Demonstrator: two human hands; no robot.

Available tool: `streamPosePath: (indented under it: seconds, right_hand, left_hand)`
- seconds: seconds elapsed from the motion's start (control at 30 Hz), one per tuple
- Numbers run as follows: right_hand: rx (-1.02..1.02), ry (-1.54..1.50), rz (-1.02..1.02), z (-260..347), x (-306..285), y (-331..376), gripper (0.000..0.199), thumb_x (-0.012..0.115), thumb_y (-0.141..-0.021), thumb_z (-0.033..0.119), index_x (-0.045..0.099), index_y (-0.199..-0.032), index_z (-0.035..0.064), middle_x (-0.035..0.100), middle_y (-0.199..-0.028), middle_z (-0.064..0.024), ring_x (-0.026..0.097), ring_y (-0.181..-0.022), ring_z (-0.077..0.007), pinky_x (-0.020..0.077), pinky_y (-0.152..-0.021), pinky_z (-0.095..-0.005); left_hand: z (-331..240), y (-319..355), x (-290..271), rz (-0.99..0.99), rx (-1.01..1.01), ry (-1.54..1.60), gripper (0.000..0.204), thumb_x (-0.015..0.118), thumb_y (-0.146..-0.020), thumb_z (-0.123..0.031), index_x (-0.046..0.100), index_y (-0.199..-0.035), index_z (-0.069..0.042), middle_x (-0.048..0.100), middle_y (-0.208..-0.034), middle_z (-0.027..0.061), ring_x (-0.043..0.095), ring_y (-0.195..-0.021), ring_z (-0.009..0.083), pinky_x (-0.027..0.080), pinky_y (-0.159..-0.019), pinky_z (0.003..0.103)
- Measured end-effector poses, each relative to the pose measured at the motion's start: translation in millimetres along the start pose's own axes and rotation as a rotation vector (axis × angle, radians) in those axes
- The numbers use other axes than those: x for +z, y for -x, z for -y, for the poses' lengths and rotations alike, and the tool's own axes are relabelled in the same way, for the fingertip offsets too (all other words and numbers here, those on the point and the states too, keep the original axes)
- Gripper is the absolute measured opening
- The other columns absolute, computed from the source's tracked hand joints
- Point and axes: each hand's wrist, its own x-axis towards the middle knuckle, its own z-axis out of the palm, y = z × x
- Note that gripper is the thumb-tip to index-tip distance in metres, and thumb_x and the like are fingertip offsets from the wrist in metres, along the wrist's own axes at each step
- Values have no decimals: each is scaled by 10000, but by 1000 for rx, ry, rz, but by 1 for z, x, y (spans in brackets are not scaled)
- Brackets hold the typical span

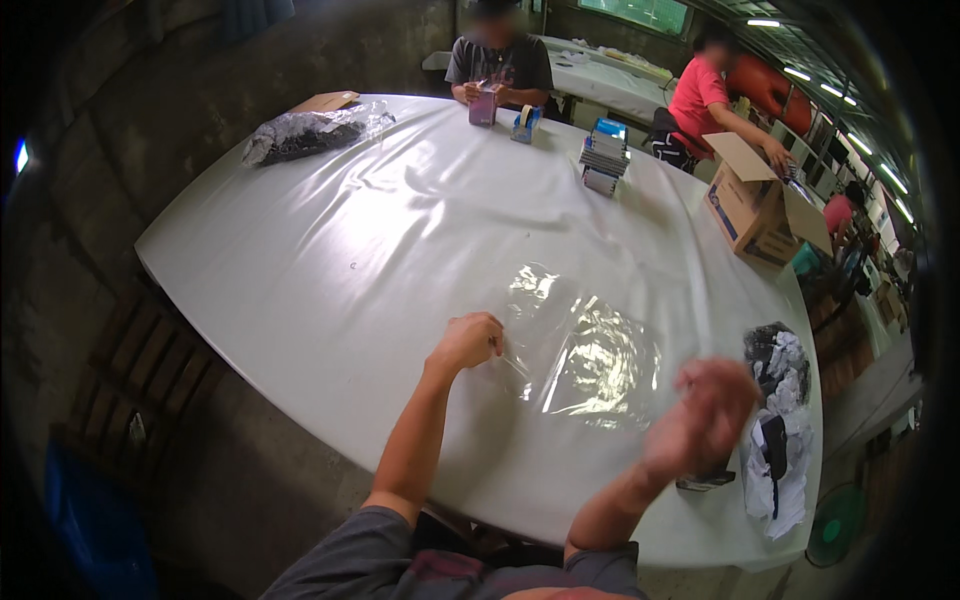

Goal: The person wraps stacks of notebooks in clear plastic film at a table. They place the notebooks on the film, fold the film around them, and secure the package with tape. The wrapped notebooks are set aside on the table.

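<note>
A clear, shiny plastic sheet (610,365) lies wrinkled on the white table cover in front of me. My left hand (470,340) is closed at its left edge, fingers curled down, and seems to pinch the film there; the fingertips are partly hidden. Right of the sheet, my right hand (705,415) is raised and smeared by motion, so its fingers do not show clearly. Beneath the right wrist sits a small dark box (708,482), partly covered by the arm. Beside that hand lies crumpled white and black plastic (790,375) with a black object (774,447) on it.
The white-covered table (300,270) holds a stack of boxes (605,155), a tape dispenser (526,124) and a silvery plastic bundle (310,135). Across it, a person handles a purple box (483,108). At right, another person reaches into an open carton (755,215).
</note>
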Motion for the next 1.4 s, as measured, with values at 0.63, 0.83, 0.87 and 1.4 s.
streamPosePath:
  seconds: [0.63,0.83,0.87,1.4]
  right_hand:
    - [815,954,1324,-172,-7,78,902,585,-755,650,133,-1467,330,-11,-1553,-56,-30,-1429,-243,75,-1014,-715]
    - [816,994,1178,-174,-6,78,820,484,-794,685,136,-1462,360,5,-1551,-61,0,-1429,-242,30,-1035,-695]
    - [751,1000,1102,-172,-4,73,799,467,-806,680,142,-1461,358,15,-1551,-64,14,-1428,-245,37,-1034,-697]
    - [711,1294,900,-202,-29,94,749,286,-851,713,209,-1461,284,115,-1539,-90,78,-1424,-234,29,-1081,-620]
  left_hand:
    - [-98,20,48,224,-320,-275,832,454,-787,-713,207,-1464,-296,54,-1540,134,-22,-1400,415,54,-1031,685]
    - [-105,21,49,52,-256,-284,863,507,-799,-656,172,-1475,-237,27,-1539,152,-55,-1399,415,46,-966,753]
    - [-103,20,51,-26,-200,-305,851,513,-813,-630,167,-1476,-223,27,-1541,145,-59,-1403,399,44,-972,747]
    - [-42,-13,53,-90,-487,-280,812,322,-830,-726,167,-1476,-258,33,-1549,94,-45,-1423,299,-23,-1084,600]
